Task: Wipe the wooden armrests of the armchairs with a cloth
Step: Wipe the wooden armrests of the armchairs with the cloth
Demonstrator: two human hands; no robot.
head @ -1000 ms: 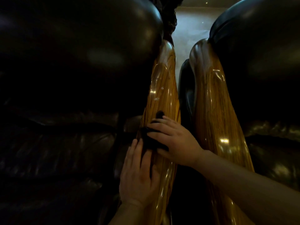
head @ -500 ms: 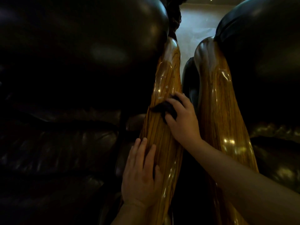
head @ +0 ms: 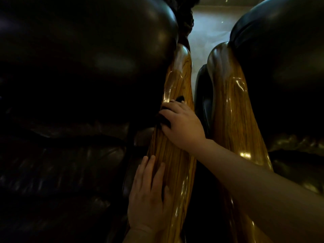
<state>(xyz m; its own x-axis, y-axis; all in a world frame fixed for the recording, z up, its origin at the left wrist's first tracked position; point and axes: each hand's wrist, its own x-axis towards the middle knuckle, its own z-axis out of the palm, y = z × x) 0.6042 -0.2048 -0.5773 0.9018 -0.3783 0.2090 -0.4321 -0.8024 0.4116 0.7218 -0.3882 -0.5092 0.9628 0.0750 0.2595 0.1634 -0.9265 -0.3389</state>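
Observation:
Two glossy wooden armrests run side by side down the middle of the head view. On the left armrest (head: 177,160), my right hand (head: 182,125) presses a dark cloth (head: 164,119) against the inner left edge of the wood, about halfway along it. Only small dark bits of the cloth show under and above the fingers. My left hand (head: 149,195) lies flat with fingers spread on the near part of the same armrest, holding nothing. The right armrest (head: 233,111) lies bare beside my right forearm.
Dark leather armchair cushions fill the left side (head: 78,67) and the upper right (head: 280,58). A narrow gap between the two chairs shows pale floor (head: 206,32) at the top. The scene is dim.
My right hand slid the cloth away from me up the left armrest, then shifted it toward the inner left edge. My left hand stayed flat in place.

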